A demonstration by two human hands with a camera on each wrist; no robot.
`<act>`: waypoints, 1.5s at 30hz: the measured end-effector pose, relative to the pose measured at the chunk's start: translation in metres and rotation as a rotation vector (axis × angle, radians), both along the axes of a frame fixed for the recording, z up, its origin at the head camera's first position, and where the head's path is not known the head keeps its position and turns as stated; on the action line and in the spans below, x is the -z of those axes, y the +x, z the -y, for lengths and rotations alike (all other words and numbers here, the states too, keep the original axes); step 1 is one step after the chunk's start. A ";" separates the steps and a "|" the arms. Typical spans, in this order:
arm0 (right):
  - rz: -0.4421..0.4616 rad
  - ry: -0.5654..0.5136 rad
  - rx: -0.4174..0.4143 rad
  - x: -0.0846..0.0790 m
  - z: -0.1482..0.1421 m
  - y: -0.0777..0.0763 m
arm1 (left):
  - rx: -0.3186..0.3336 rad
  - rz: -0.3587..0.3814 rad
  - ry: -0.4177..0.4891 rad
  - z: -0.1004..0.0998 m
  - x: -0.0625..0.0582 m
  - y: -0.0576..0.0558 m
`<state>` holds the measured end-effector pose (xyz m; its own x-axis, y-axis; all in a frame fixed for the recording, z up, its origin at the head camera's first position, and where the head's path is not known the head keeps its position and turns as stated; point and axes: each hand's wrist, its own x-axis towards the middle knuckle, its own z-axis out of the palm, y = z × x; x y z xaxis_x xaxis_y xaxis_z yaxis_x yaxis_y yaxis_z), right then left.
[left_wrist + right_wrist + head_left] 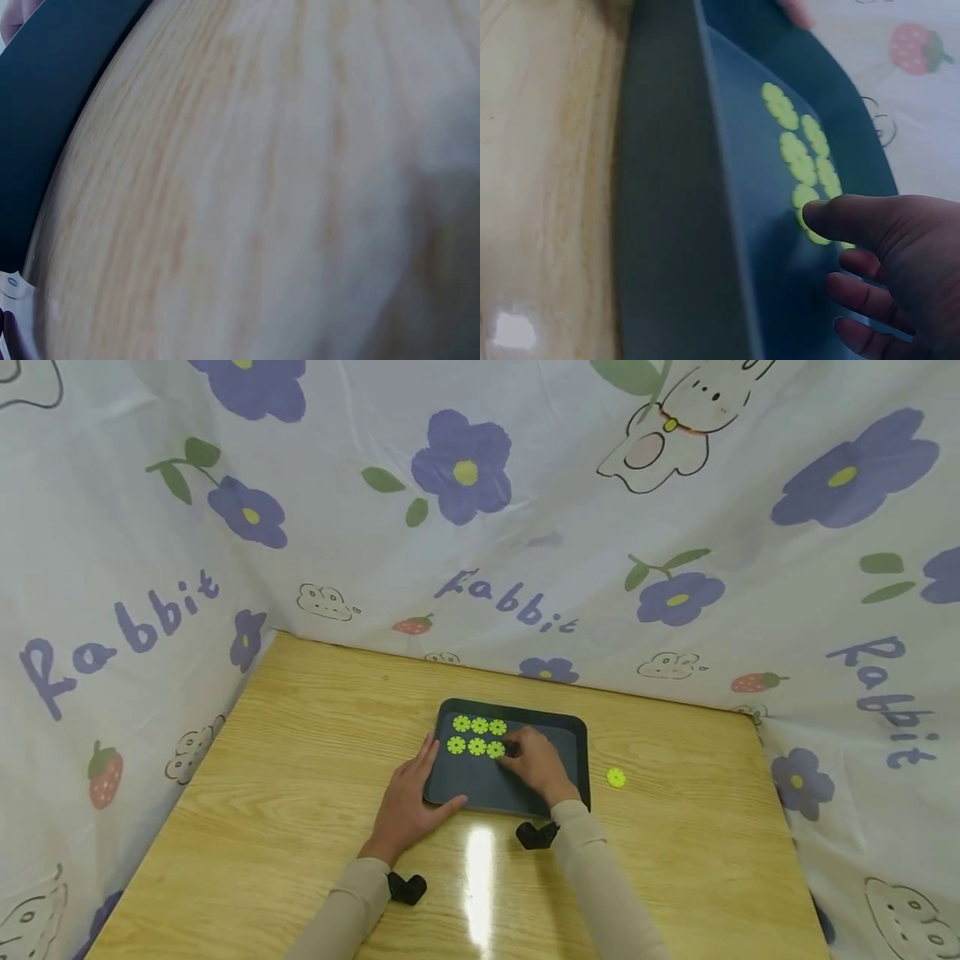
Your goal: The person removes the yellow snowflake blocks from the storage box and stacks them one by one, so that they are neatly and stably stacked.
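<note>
A dark rectangular tray (480,785) lies on the table. Inside, yellow-green notched discs (477,747) form two rows of three. My right hand (536,764) reaches over the tray's right part, its thumb and forefinger at the right end of the nearer row. In the right wrist view, the thumb (847,217) overlaps the nearest disc (807,202), while the other fingers bend loosely below it. My left hand (408,802) rests at the tray's near left corner, fingers stretched along the left rim and thumb across the front edge.
One more yellow-green disc (616,777) lies on the wooden table (315,760), right of the tray. A printed cloth (465,568) rises behind and along both sides of the table. Both wrists carry small black devices (407,888).
</note>
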<state>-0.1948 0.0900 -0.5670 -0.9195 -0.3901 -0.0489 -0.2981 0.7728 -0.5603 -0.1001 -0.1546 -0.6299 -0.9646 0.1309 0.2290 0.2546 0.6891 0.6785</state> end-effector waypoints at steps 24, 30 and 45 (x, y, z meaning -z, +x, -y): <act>-0.004 0.033 -0.021 0.004 0.011 0.005 | 0.002 -0.037 -0.005 -0.002 -0.003 0.001; -0.017 0.024 -0.033 0.004 0.010 0.004 | 0.002 -0.029 -0.009 -0.001 -0.003 0.000; 0.003 -0.037 -0.075 0.005 0.005 0.002 | 0.003 -0.021 0.010 -0.001 -0.004 0.000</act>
<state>-0.1930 0.0852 -0.5725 -0.8872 -0.4599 -0.0359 -0.3531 0.7271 -0.5887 -0.1004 -0.1535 -0.6255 -0.9590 0.1318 0.2509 0.2715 0.6814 0.6797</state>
